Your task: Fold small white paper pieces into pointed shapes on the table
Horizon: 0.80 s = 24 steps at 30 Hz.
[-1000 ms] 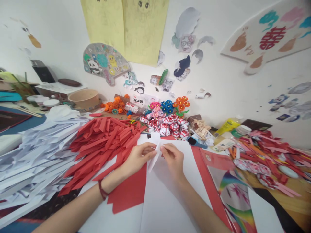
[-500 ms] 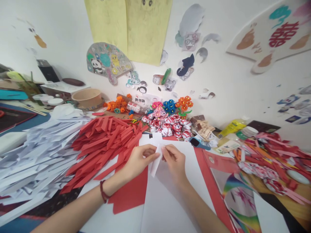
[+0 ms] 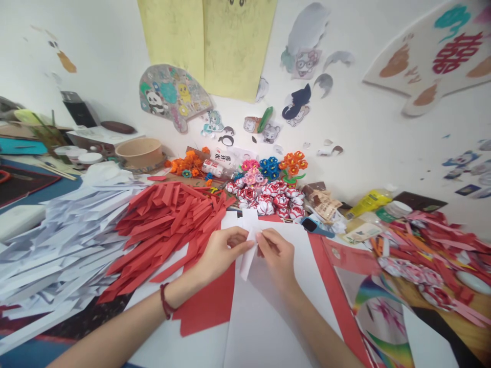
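A narrow white paper strip (image 3: 246, 266) is pinched between the thumb and fingers of my left hand (image 3: 226, 249), above a large white sheet. My right hand (image 3: 276, 254) has its thumb and forefinger pressed together at the strip's right edge, near a fold. Another white piece of paper (image 3: 250, 217) lies just beyond my fingertips. Left of my hands is a heap of folded red paper strips (image 3: 172, 220), and farther left a larger heap of white paper strips (image 3: 72, 240).
Red-and-white paper flowers (image 3: 268, 197) sit at the back, with a plastic bottle (image 3: 215, 167) and orange flowers (image 3: 187, 163) beside them. A blue watch (image 3: 316, 226) lies right of them. Ribbons (image 3: 445, 250) clutter the right side. A round tan container (image 3: 138, 153) stands back left.
Both hands hold nearly the same pinch on the white strip. The whole view has shifted slightly, with things appearing a little farther right.
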Motion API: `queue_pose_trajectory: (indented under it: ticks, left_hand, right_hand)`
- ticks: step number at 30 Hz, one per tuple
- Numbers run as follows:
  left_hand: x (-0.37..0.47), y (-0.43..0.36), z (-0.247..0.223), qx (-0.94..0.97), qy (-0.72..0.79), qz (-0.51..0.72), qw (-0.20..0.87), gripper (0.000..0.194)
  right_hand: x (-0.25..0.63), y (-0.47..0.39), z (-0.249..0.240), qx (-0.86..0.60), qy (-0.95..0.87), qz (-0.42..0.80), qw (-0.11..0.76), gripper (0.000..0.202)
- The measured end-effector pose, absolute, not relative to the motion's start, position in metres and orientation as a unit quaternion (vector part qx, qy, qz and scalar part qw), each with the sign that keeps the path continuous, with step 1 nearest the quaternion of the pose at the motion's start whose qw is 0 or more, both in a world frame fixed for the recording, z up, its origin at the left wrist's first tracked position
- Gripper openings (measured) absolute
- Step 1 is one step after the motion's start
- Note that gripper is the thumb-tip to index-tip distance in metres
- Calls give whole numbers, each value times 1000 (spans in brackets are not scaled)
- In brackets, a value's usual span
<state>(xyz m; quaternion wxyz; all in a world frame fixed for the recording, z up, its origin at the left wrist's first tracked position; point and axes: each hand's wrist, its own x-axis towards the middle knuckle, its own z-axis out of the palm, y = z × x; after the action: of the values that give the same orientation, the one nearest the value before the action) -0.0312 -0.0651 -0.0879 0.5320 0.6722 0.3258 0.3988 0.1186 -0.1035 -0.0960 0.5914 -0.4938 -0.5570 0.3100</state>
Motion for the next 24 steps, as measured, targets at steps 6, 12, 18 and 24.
queue_pose_trajectory:
  ticks: [6,12,18,24]
  left_hand:
    - [-33,-64,-91,646,313,422,554,27]
    - [-32,-63,-92,603,321,437,585,28]
    - [-33,-61,-92,620,333,445,553,27]
    - [-34,-62,-93,632,341,445,535,26]
  right_hand:
    - [118,-105,-94,-481,-584,302,580,24]
    - [117,-108,-91,-482,-601,288,570,31]
    - [116,-108,-90,-489,-603,288,561,36]
    - [116,-106,-92,-489,-601,297,558,35]
